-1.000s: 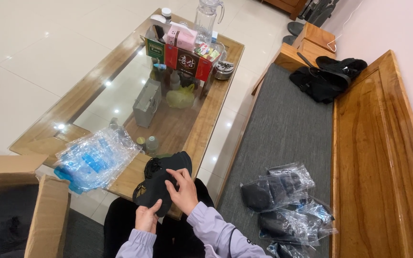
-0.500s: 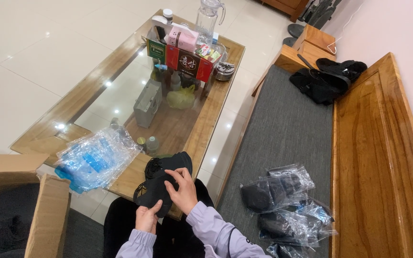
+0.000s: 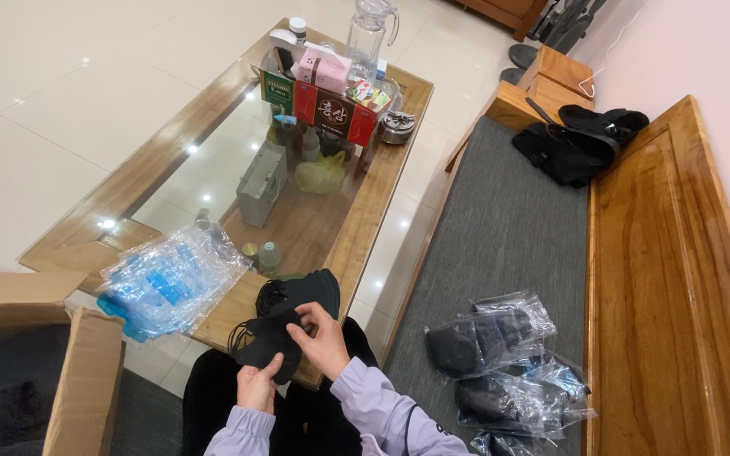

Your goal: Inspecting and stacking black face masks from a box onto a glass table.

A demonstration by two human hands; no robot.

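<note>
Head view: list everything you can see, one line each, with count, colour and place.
Black masks: a small stack, black, in both hands over the table's near edge.
Clear bags: a pile, clear with blue print, on the table's near left corner.
Coffee table: one, wood frame with glass top, ahead.
Boxes: several, red, green and pink, at the table's far end.
Jug: one, clear, far end.
Cardboard box: one, brown, lower left.
Bagged masks: several packs, black in clear plastic, on the grey bench cushion.
Black bag: one, on the cushion's far end.
Left hand: on the masks' lower edge.
Right hand: pinching the masks.
</note>
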